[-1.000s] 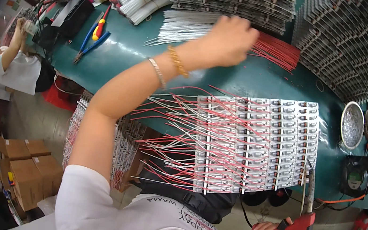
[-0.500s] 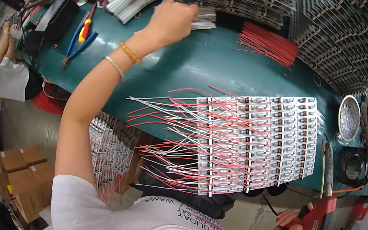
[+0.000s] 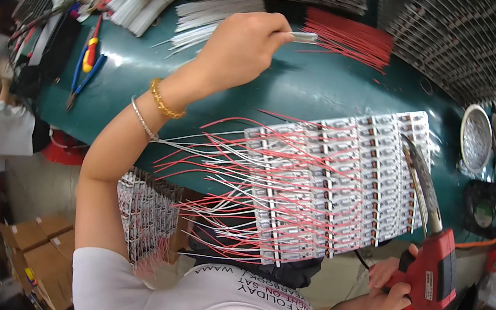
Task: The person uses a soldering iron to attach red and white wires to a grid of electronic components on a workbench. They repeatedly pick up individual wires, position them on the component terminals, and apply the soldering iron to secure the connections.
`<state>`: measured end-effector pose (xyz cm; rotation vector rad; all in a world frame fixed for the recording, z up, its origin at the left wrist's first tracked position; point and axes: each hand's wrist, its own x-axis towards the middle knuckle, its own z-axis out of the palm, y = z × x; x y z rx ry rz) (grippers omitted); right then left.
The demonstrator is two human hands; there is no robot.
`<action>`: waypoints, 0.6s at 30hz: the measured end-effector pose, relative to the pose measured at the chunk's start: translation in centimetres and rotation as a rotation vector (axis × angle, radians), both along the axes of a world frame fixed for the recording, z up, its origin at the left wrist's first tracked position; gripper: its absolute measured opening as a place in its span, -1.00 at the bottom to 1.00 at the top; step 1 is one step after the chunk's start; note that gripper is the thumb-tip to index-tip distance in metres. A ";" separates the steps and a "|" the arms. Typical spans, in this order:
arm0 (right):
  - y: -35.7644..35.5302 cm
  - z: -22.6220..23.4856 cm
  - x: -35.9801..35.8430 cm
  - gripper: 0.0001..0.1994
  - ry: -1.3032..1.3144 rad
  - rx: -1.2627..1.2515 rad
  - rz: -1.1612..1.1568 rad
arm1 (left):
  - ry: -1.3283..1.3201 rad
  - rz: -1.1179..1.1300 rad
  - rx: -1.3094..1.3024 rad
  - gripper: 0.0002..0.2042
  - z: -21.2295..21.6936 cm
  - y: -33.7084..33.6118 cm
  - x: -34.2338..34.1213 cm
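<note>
My left hand [image 3: 241,48] is raised above the far side of the table. Its thumb and fingers pinch several white wires [image 3: 306,37], whose ends stick out to the right. Low on the right, my right hand [image 3: 387,285] is wrapped round the handle of a red soldering gun [image 3: 432,272]. The gun's long metal tip [image 3: 419,171] points up and left over the right edge of a panel of small circuit boards [image 3: 359,184]. Red and white wires [image 3: 216,150] trail off the panel's left side. Under my left hand lies a pile of white wires [image 3: 218,12].
A pile of red wires [image 3: 358,40] lies at the back, before stacked panels [image 3: 463,46]. Pliers [image 3: 85,76] and a red-yellow screwdriver [image 3: 91,48] lie at the left. A metal bowl [image 3: 476,141] stands at the right. Another person [image 3: 2,125] sits at far left.
My left hand has come away from the white wire pile, moving right with several wires in it. My right hand has lifted the soldering gun, bringing its tip over the panel.
</note>
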<state>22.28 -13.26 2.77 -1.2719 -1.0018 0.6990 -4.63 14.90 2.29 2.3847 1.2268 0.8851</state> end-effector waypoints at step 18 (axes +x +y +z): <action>0.8 -0.6 -0.7 -0.37 0.168 0.091 0.010 | 1.443 -0.250 -0.065 -0.90 5.8 0.9 0.2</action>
